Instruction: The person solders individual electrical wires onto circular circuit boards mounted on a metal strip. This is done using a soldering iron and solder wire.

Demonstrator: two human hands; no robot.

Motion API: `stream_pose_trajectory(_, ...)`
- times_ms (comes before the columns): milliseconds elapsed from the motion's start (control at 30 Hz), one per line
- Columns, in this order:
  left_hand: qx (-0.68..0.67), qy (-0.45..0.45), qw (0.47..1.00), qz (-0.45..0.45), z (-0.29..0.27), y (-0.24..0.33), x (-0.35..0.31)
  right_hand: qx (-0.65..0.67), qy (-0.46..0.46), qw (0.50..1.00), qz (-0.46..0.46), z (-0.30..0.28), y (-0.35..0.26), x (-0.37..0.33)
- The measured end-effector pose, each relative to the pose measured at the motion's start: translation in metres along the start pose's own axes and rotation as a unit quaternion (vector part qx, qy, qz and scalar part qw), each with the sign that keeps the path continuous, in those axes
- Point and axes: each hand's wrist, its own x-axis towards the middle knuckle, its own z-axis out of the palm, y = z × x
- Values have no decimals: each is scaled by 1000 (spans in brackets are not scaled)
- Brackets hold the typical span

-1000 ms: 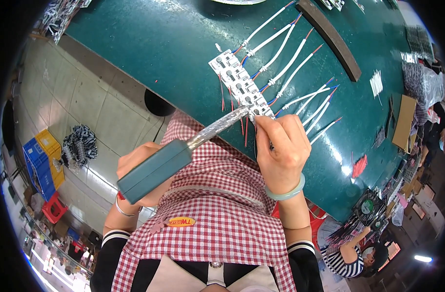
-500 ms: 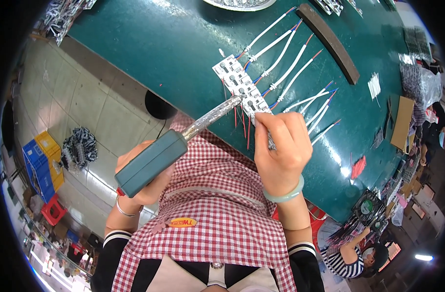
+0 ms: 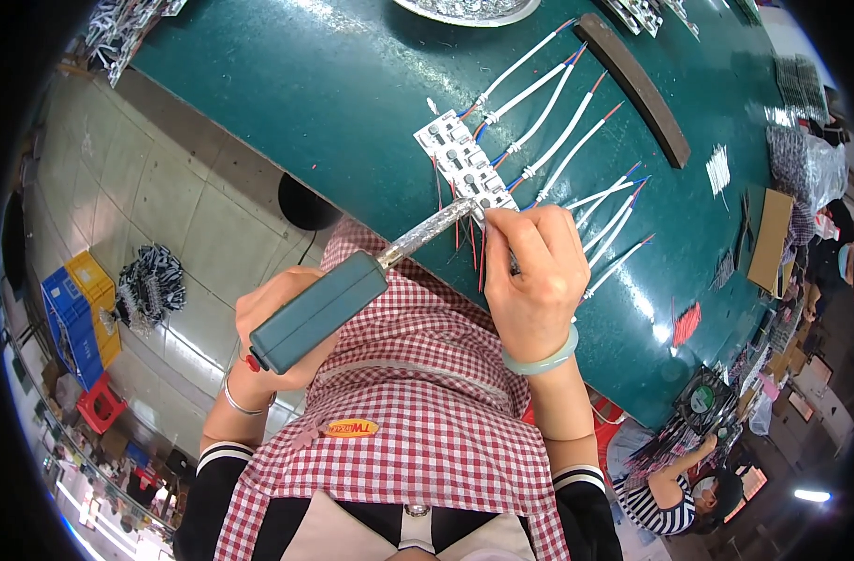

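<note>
Both hands are closed and at work over the near edge of the green table (image 3: 287,103): the left hand (image 3: 282,323) is wrapped around the grey-green handle of a soldering iron (image 3: 352,294), whose foil-wrapped barrel slants up to the right, and the right hand (image 3: 530,276) has its fingers pinched together at the iron's tip, on something too thin to make out. That tip meets the lower end of a white circuit strip (image 3: 464,168), which lies flat on the table close to its rim. White wire leads (image 3: 539,140) fan out from the strip to the right, and thin red wires (image 3: 478,248) hang off its near side. The strip looks light, stiff and easily damaged, best steadied by its bare edges; the leads are limp and would drag along with it. Its near side sits almost at the table's rim, leaving little margin there, while bare green surface opens to the left. A dark bar (image 3: 632,89) lies beyond the leads, well apart.
</note>
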Motion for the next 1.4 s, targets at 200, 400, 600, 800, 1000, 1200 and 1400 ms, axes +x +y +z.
stream_pose_trajectory(200, 32, -22, 999, 6, -4, 2, 1, -1, -11, 1000, 12, 2, 0, 3)
stream_pose_trajectory(400, -45, 27, 997, -60, -1, -3, -15, -10, -11, 1000, 18, 2, 5, 3)
stream_pose_trajectory(600, -79, 63, 990, -97, -3, -8, -29, 35, -16, 998, 40, -23, 2, 6)
stream_pose_trajectory(800, -146, 77, 973, -159, -5, -12, -28, -168, 126, 972, 101, -103, 130, 23)
stream_pose_trajectory(1000, -167, 79, 955, -232, -4, -7, -23, -209, 165, 955, 128, -125, 240, 34)
stream_pose_trajectory(1200, -143, 95, 954, -245, -9, 0, -30, -327, 117, 938, 10, -113, 262, 46)
stream_pose_trajectory(1400, -103, 99, 983, -113, 3, -6, -15, -425, 25, 905, 5, -128, 278, 46)
